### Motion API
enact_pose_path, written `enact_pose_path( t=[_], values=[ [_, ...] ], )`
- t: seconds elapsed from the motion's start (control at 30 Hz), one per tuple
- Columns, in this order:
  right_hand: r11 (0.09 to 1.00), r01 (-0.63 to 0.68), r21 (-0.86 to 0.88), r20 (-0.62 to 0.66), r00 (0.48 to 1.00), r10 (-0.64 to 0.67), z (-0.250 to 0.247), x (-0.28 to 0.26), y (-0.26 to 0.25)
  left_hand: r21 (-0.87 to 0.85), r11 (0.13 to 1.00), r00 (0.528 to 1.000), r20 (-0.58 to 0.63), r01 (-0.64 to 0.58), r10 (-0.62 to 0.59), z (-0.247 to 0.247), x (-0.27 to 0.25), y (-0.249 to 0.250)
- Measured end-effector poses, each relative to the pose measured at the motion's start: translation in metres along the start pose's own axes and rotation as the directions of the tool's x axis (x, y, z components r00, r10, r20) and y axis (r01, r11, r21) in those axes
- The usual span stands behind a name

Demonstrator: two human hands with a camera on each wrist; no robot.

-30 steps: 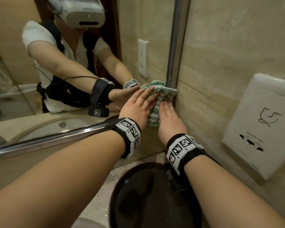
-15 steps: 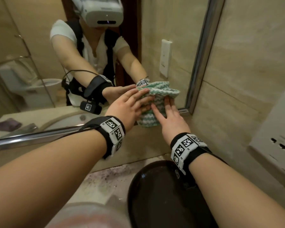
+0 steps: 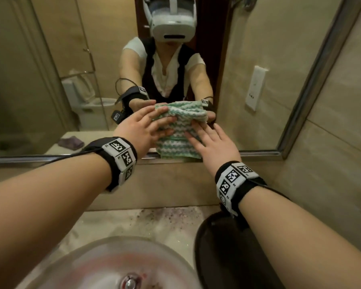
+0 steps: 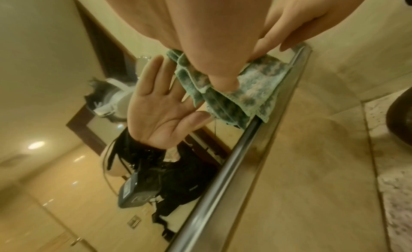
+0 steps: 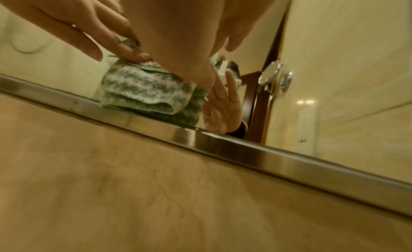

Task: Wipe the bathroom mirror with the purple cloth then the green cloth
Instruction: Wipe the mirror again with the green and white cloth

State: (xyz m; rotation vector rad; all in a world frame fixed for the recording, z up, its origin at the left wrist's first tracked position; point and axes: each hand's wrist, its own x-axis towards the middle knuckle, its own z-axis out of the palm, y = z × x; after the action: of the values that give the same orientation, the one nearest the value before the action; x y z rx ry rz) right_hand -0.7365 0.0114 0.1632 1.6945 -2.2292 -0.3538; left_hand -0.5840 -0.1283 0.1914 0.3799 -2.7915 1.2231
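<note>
Folded green-and-white knitted cloth point(image 3: 178, 132) held flat against the metal-framed bathroom mirror point(image 3: 258, 59), low on the glass, its bottom edge hanging over the brushed-metal lower frame rail point(image 3: 258, 152). Left hand point(image 3: 142, 128) lies on the cloth's left half, fingers straight and slightly spread, pressing it to the glass; the left wrist view shows the fingertips on the fabric, not curled round it. Right hand point(image 3: 214, 142) covers the lower right part, fingers extended and close together, tips resting on the cloth. Neither hand pinches the cloth. The cloth lies directly beyond the fingertips of both hands, which are about equally near it. As folded it is close to square, with no clear long axis; its stripes run left–right, parallel to the rail, and its layered open edges face down toward the rail, as the right wrist view shows. Most of the glass lies above and to the left, so the stroke probably has to travel up or sideways. Purple cloth point(image 3: 70, 142) appears only as a reflection, lying on the counter to the left. Round basin point(image 3: 113, 265) sits nearest the viewer.
</note>
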Motion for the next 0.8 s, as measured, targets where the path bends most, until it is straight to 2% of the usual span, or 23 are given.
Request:
enact_pose_path(
  t=[0.07, 0.17, 0.3, 0.53, 0.8],
  values=[
    [0.999, 0.020, -0.030, -0.006, 1.000, -0.020, -0.009, 0.008, -0.013, 0.107, 0.991, 0.989, 0.113, 0.083, -0.095, 0.006, -0.015, -0.011],
    [0.997, 0.049, -0.053, -0.028, 0.998, -0.050, -0.023, 0.019, -0.035, 0.209, 0.964, 0.968, 0.155, 0.162, -0.196, 0.010, -0.036, -0.023],
    [0.993, 0.091, -0.078, -0.066, 0.993, -0.096, -0.035, 0.035, -0.061, 0.229, 0.949, 0.934, 0.234, 0.216, -0.270, 0.006, -0.060, -0.040],
    [0.986, 0.095, -0.136, -0.087, 0.990, -0.107, -0.036, 0.046, -0.081, 0.271, 0.930, 0.892, 0.310, 0.250, -0.330, 0.003, -0.074, -0.047],
    [0.979, 0.089, -0.185, -0.087, 0.990, -0.106, -0.036, 0.040, -0.064, 0.227, 0.937, 0.889, 0.321, 0.264, -0.328, 0.001, -0.066, -0.038]
  ],
)
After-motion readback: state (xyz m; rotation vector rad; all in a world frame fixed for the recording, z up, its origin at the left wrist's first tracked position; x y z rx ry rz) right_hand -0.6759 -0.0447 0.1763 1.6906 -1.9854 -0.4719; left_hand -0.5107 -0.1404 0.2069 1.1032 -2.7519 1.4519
